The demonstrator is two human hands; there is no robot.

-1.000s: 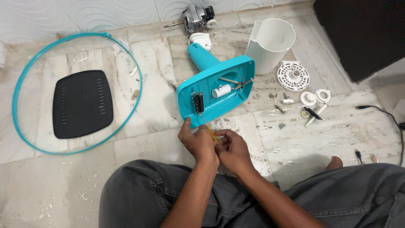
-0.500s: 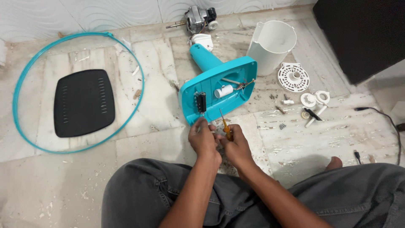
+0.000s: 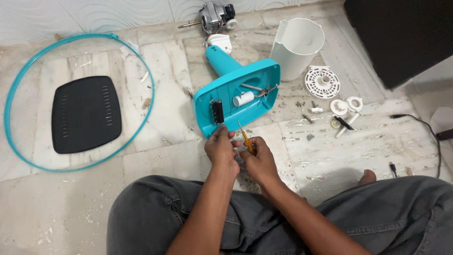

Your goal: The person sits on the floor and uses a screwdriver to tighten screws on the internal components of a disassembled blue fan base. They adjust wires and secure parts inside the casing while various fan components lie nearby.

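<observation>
Right hand [image 3: 258,163]: fingers curled shut around yellow-handled screwdriver [image 3: 245,138], shaft angled up-left, tip near lower edge of teal fan base [image 3: 236,97]. Left hand [image 3: 221,148]: fingers bent together, fingertips touching lower edge of base, just beside black switch block [image 3: 217,112]; anything pinched between them cannot be told. Hands touching each other. Base tilted on floor, open underside facing up, white cylinder [image 3: 244,98] and wires inside. Beyond base: white plastic housing [image 3: 297,45], motor [image 3: 214,16]. Right: white round grille disc [image 3: 322,81], small white knobs [image 3: 347,106], loose screws [image 3: 302,105]. Far left: teal ring [image 3: 75,101] around black plate [image 3: 85,113].
</observation>
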